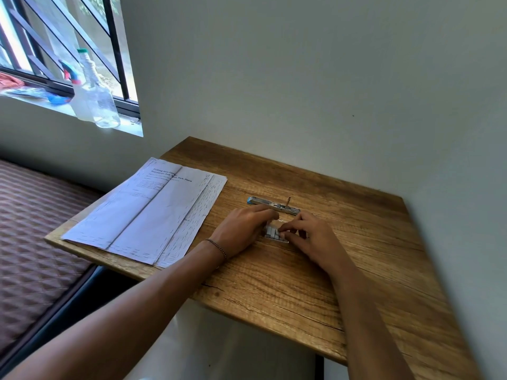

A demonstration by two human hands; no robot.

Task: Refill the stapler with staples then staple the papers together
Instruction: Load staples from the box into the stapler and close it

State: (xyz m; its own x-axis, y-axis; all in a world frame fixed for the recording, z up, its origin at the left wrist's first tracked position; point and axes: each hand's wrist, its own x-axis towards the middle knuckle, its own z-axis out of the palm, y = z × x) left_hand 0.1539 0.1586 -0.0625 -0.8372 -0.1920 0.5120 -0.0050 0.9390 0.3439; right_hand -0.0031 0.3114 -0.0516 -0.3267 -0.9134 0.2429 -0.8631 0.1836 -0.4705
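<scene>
A small stapler (270, 204) with a blue end lies opened flat on the wooden table (274, 283), just beyond my hands. Between my hands sits a small box of grey staple strips (273, 233). My left hand (241, 231) rests against the box's left side and holds it. The fingertips of my right hand (307, 237) pinch at the staple strips from the right. A stack of printed papers (153, 212) lies at the table's left, overhanging its edge a little.
The table stands against a white wall at its back and right. A patterned mattress (35, 242) lies lower left. On the window sill stand a clear bottle (100, 100) and a spray bottle (74, 86).
</scene>
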